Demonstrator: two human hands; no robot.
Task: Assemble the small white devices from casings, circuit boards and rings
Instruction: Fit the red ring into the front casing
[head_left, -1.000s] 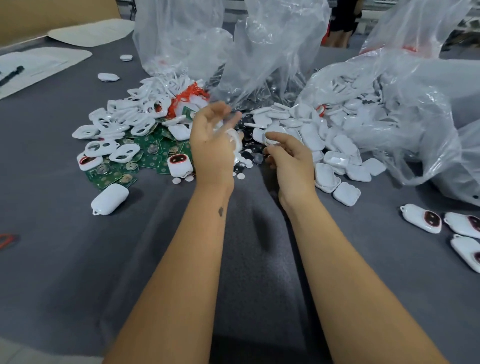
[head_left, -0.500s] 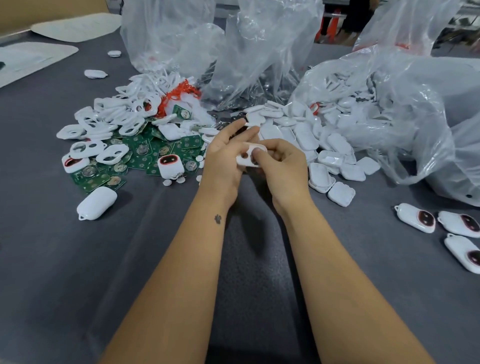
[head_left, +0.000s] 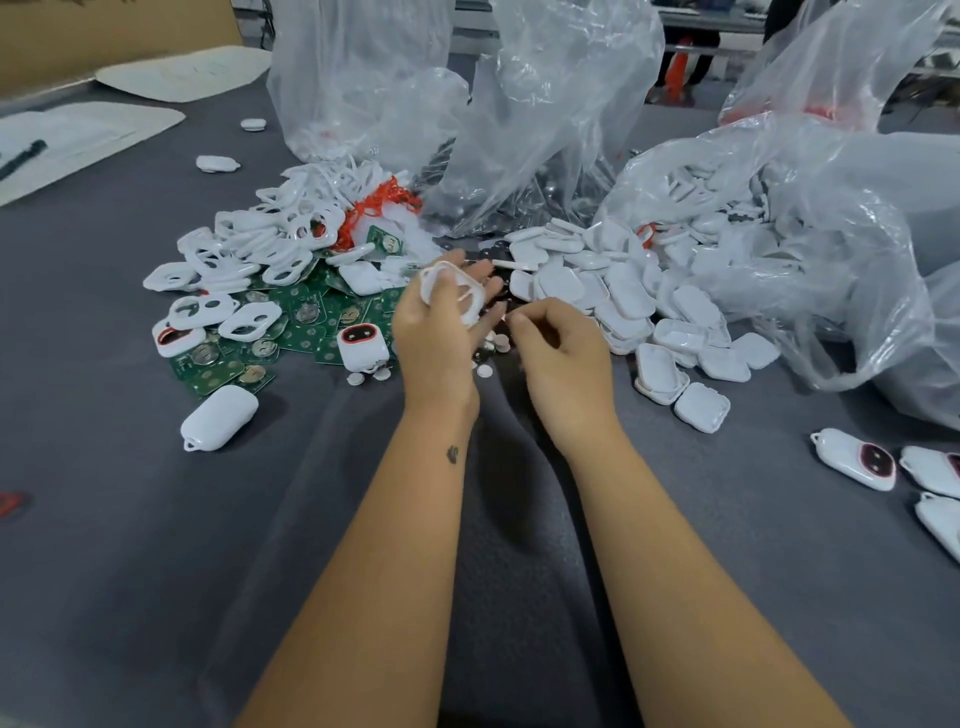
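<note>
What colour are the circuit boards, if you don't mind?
Green, with round metallic contacts; circuit boards, head view.

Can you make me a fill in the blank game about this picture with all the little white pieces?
1. The left hand holds a ____ plastic casing.
2. The circuit boards lying on the table are ____ in colour.
3. The big bags behind the piles are made of clear ____.
4. The cloth covering the table is ____.

Missing words: white; green; plastic; grey
</note>
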